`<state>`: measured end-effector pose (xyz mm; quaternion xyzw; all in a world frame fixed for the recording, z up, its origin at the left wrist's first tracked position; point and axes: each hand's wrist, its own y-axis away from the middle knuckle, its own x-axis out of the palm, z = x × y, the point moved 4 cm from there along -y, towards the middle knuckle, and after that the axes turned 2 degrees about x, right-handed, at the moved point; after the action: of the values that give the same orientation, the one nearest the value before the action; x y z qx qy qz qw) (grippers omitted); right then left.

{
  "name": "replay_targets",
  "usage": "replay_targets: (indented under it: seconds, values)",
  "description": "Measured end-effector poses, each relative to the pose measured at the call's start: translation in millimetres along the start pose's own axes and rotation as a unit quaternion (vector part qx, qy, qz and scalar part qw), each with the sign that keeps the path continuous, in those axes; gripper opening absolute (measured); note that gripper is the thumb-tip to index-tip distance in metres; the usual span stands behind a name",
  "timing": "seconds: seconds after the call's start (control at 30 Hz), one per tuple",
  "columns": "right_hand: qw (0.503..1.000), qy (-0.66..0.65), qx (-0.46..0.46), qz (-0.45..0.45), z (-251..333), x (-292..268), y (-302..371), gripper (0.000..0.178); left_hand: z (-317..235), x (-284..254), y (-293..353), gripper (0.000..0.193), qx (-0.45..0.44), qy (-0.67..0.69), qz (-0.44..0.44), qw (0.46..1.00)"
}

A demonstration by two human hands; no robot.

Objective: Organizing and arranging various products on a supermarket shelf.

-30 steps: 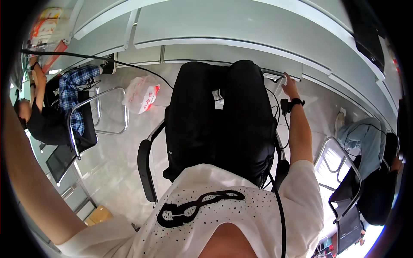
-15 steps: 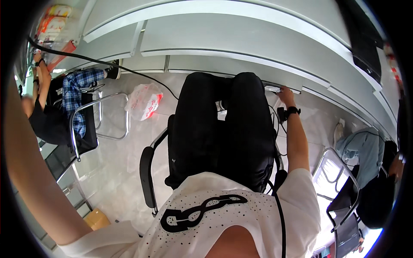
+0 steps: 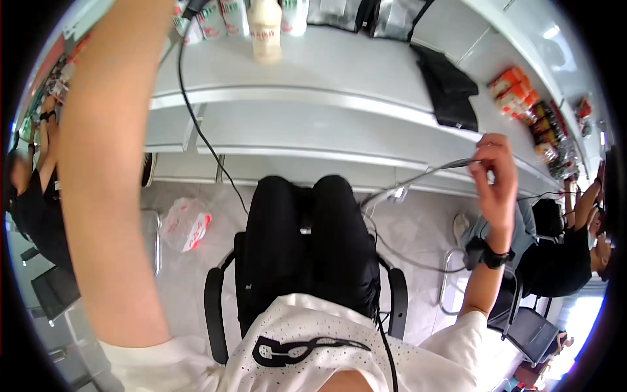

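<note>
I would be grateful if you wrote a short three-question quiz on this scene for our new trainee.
1. What is the person's right hand gripping between thumb and fingers?
2. True or false: the plastic bag lies on the worktop.
3. Which of these stands on the worktop: (a) a potted plant, (b) a cream-coloured bottle, (c) a desk lamp?

Key:
1. A grey cable.
2. False; it lies on the floor.
3. (b).

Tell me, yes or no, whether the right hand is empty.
No, the right hand holds a grey cable that stretches away toward the person's black trousers.
</note>
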<state>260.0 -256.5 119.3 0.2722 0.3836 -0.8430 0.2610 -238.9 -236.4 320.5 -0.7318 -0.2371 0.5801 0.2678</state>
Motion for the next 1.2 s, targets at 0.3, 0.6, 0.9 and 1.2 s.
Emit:
replay_targets:
  seconds: [0.3, 0.6, 0.9, 1.2]
  values:
    - [0.988, -0.133, -0.016, -0.078, 117.2, -36.9, -192.2, 0.018, 29.6, 9.2, 17.6, 0.035, 0.034, 0.109, -0.137, 0.984]
    - [0.949, -0.313, 0.039, -0.004, 66.0, -1.1, -374.3, 0.022, -13.4, -2.5, 20.8, 0.064, -0.06, 0.279, -0.045, 0.957]
    - [0.953, -0.29, 0.038, 0.081, 48.0, 17.6, -385.7, 0.031, -26.9, -23.3, 34.6, 0.073, -0.081, 0.232, -0.195, 0.95]
    - [0.946, -0.147, -0.104, -0.268, 32.1, -14.7, -396.9, 0.026, -10.0, -12.6, 25.0, 0.087, -0.046, 0.059, -0.249, 0.966]
